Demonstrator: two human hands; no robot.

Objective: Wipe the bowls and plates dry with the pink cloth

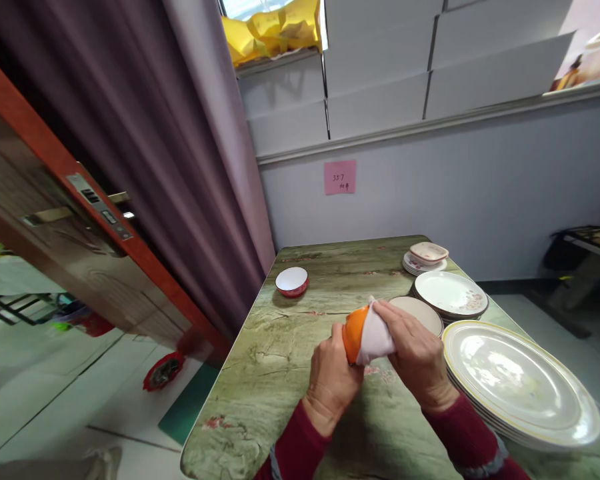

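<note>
My left hand (333, 377) grips an orange bowl (354, 331), held on its side above the green marbled table (280, 347). My right hand (414, 350) presses a white cloth (377, 337) into the bowl's open side, fingers closed on the cloth. Both sleeves are dark red. The bowl's inside is hidden by the cloth.
A small red bowl (291, 281) with a white inside sits at the table's far left. To the right lie a stack of large oval platters (517, 380), a round plate (420, 313), a stack of flowered plates (451, 294) and a small dish on saucers (428, 256). A purple curtain (180, 167) and a wooden door (55, 227) stand to the left.
</note>
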